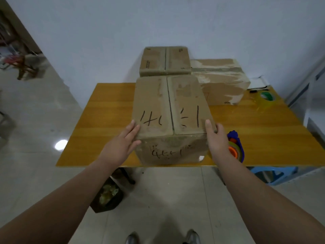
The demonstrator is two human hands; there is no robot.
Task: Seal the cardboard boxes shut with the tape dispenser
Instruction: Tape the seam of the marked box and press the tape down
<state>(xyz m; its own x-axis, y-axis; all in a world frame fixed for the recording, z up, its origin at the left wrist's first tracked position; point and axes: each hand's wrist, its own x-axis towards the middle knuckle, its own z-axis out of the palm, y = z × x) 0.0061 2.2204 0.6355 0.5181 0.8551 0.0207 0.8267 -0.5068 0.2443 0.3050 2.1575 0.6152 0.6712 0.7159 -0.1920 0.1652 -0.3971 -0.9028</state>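
A tape roll (266,97) lies near the table's (109,120) far right corner, just beside white paper (258,83). Below the near edge stand a black bin (107,198) and a blue stool (274,174).

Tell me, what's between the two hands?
The head view shows the cardboard box with black marker writing between the left hand and the right hand. Both hands press against its sides.

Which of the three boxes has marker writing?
The nearest brown cardboard box, held between left hand and right hand; the small rear box and torn right box lack it.
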